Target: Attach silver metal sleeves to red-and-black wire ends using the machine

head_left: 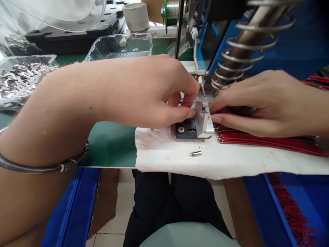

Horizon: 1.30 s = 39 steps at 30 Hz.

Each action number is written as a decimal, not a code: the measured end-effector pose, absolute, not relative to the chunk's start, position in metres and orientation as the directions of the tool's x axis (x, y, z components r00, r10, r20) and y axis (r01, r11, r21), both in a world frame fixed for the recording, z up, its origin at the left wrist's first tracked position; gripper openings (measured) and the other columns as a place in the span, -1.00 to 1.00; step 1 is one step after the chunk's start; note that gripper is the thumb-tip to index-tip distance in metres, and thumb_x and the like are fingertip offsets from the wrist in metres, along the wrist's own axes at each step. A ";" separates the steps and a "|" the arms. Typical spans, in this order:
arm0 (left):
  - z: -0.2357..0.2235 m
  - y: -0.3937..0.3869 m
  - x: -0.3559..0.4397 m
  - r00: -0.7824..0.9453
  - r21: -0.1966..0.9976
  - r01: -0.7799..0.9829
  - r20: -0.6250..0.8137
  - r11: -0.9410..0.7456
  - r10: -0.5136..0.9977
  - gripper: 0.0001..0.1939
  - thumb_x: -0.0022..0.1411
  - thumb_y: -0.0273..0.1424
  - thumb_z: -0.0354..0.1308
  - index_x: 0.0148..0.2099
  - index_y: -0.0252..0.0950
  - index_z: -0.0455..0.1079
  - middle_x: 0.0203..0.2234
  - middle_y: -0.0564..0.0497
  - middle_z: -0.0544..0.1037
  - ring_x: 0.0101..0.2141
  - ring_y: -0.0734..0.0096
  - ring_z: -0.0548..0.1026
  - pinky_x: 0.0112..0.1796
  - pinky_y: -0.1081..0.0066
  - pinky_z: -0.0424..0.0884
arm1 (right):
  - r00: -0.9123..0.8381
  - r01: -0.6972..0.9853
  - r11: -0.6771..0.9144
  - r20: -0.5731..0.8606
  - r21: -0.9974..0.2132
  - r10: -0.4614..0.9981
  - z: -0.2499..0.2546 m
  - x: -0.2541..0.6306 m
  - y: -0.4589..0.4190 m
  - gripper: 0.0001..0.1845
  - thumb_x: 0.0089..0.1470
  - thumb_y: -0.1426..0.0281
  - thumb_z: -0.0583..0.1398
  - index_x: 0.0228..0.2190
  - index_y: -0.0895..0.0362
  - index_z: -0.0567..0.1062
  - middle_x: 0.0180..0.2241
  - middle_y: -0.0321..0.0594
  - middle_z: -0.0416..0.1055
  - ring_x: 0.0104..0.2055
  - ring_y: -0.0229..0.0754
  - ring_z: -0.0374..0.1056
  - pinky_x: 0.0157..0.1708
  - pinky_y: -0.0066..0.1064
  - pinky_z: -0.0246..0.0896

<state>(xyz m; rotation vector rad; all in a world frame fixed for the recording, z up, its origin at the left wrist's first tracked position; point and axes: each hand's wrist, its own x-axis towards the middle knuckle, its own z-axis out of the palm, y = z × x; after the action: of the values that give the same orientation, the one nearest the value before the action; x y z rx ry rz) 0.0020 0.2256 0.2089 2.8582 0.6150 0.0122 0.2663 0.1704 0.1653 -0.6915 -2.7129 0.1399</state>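
My left hand (164,92) reaches over the left side of a small metal fixture (205,120), thumb and fingers pinched together by its upright plate. Whatever they hold is hidden. From the right, my right hand (262,103) is also closed in a pinch, its fingertips at the fixture's right side; what sits between them I cannot make out. A thin soldering tip (203,90) points down just behind the fixture. Below my right hand lies a bundle of red wires (257,140). One small silver metal cylinder (196,153) rests on the white cloth (169,157) in front.
A clear tray (23,92) at the left is full of small metal cylinders. Another clear plastic tray (120,46) stands behind my left arm. A solder wire spool (174,13) and a large coil spring (241,44) belong to the back area. Blue bins (277,209) flank my legs.
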 end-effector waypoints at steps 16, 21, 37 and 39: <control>0.208 0.226 0.001 0.908 0.194 0.415 -0.032 -0.889 0.417 -0.68 0.38 -0.15 0.12 -0.19 -0.15 0.66 -0.49 0.06 0.60 -0.57 0.44 0.37 -0.45 0.35 0.20 | -0.821 0.461 0.868 0.283 -0.185 0.496 0.166 0.266 0.170 -0.71 0.50 0.33 0.15 -0.27 0.16 0.56 -0.44 -0.30 0.48 -0.47 -0.36 0.31 -0.45 -0.45 0.15; 0.207 0.227 0.002 0.918 0.178 0.392 -0.021 -0.902 0.395 -0.62 0.38 -0.13 0.05 -0.20 -0.17 0.65 -0.48 0.05 0.61 -0.58 0.46 0.39 -0.46 0.37 0.18 | -0.818 0.473 0.862 0.273 -0.181 0.506 0.164 0.268 0.170 -0.71 0.51 0.32 0.14 -0.27 0.14 0.56 -0.42 -0.30 0.49 -0.47 -0.35 0.32 -0.44 -0.42 0.15; 0.202 0.233 0.000 0.933 0.064 0.350 0.065 -0.935 0.354 -0.52 0.31 -0.04 -0.02 -0.26 -0.11 0.68 -0.52 0.03 0.45 -0.43 0.26 0.47 -0.10 0.10 0.39 | -0.800 0.494 0.852 0.293 -0.174 0.524 0.161 0.271 0.172 -0.71 0.52 0.23 0.12 -0.24 0.06 0.53 -0.41 -0.34 0.49 -0.47 -0.36 0.29 -0.43 -0.37 0.14; 0.200 0.234 0.001 0.924 0.019 0.375 0.069 -0.927 0.376 -0.47 0.27 0.02 -0.07 -0.20 -0.08 0.69 -0.50 0.05 0.43 -0.37 0.22 0.52 -0.08 0.13 0.39 | -0.800 0.494 0.853 0.297 -0.169 0.522 0.160 0.272 0.172 -0.75 0.52 0.23 0.12 -0.21 0.03 0.52 -0.43 -0.36 0.48 -0.48 -0.36 0.29 -0.42 -0.36 0.15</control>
<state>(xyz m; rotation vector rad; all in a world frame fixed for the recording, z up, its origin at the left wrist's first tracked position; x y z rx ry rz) 0.0009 0.2335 0.2002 3.0766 0.6005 0.1125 0.2722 0.1718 0.1601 -0.7622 -2.6953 0.1175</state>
